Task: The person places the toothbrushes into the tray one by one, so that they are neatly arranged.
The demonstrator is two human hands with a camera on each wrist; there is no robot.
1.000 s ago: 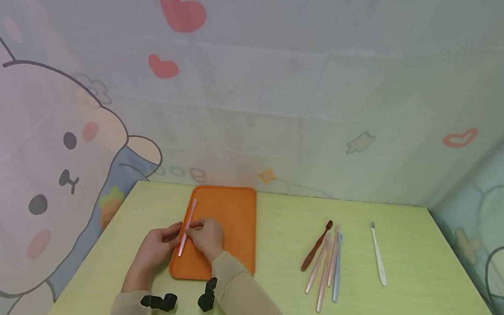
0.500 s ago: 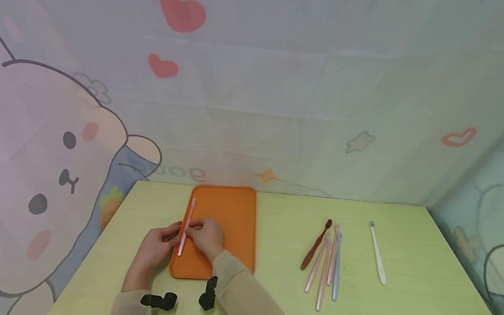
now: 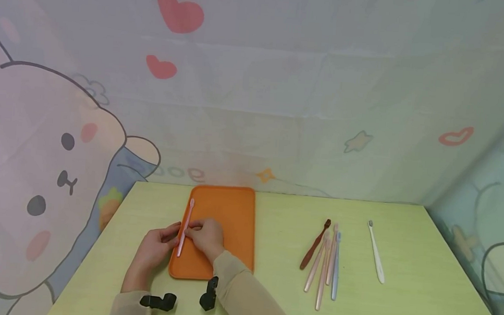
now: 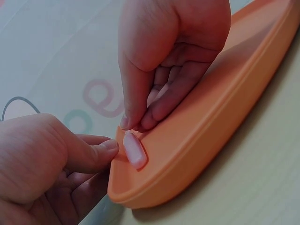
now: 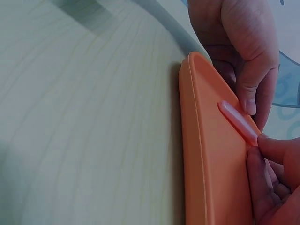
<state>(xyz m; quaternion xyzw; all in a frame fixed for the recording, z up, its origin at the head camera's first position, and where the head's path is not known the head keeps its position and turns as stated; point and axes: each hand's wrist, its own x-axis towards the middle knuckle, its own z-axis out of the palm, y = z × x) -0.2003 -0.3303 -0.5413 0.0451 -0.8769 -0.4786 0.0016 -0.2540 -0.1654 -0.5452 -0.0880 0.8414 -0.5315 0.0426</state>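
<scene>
An orange tray point(image 3: 235, 224) lies on the left part of the table. Along its left inner side lies a pink toothbrush point(image 3: 189, 214), bristle end toward the back wall. My right hand point(image 3: 209, 237) pinches the toothbrush about midway along its handle, between thumb and fingers. Thumb and fingers of my left hand point(image 3: 154, 249) grip the tray's left rim close beside the brush. In the left wrist view the handle end point(image 4: 135, 152) rests near the tray's corner. The right wrist view shows the same pink handle point(image 5: 238, 122) along the rim; fingers hide the rest.
To the right lies a loose bunch: a brown toothbrush point(image 3: 314, 245), several pink toothbrushes point(image 3: 321, 284) and a blue toothbrush point(image 3: 335, 273). A white toothbrush point(image 3: 376, 254) lies apart, farther right. A printed cloth point(image 3: 247, 94) hangs behind the table point(image 3: 282, 236).
</scene>
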